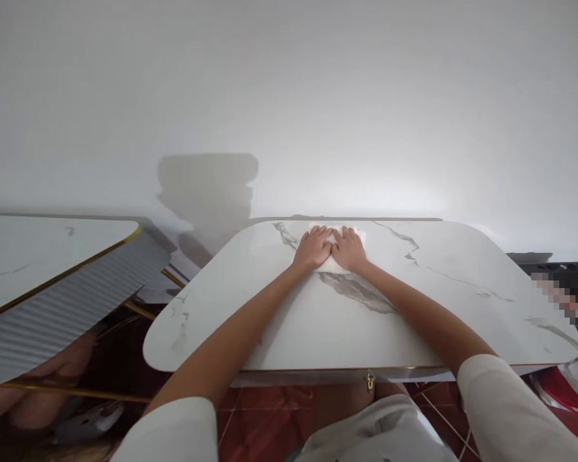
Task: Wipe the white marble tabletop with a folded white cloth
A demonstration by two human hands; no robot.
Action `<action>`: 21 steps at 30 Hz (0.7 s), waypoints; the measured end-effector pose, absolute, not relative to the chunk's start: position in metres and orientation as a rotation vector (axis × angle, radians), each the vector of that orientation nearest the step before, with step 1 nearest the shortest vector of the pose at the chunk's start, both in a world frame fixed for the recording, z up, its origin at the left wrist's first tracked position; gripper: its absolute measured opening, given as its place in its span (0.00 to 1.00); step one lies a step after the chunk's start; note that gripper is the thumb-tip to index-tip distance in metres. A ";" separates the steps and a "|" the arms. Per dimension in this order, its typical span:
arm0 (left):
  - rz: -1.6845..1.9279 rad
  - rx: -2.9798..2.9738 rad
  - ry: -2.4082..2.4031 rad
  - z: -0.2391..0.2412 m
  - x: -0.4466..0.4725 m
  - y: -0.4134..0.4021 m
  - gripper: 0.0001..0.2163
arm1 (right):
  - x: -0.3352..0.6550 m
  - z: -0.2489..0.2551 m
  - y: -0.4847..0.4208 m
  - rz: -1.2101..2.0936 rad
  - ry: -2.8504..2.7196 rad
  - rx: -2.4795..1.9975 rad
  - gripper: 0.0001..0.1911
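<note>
Pressing a cloth (336,265) flat at the far edge of the table (438,308) with left hand (313,249) and right hand (349,249) open, thumbs touching.

White cloth (338,264) on white, grey-veined marble table (428,321)

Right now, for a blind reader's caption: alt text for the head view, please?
The left hand and right hand lie flat, side by side, on a white cloth near the far edge of a white marbled table. A second table stands at the left.
</note>
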State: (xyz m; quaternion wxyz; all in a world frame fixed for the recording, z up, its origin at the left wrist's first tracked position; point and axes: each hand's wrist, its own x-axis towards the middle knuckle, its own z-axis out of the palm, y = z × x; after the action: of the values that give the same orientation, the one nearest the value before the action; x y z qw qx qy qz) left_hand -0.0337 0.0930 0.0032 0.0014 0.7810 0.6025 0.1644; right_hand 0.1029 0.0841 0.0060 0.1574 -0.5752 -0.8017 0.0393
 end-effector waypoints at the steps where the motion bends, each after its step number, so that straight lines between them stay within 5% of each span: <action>1: 0.524 2.442 1.898 0.003 -0.034 0.105 0.25 | 0.102 0.006 0.096 0.111 -2.296 -1.646 0.29; 21: 0.472 2.523 1.956 -0.004 -0.004 0.188 0.24 | 0.131 -0.002 0.191 0.037 -2.342 -1.545 0.28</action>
State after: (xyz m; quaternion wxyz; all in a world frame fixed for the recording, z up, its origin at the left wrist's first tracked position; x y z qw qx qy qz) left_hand -0.0036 0.1877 -0.0040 -0.0429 0.7810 0.6056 0.1463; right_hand 0.1310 0.1908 -0.0016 0.1671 -0.5430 -0.8228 0.0128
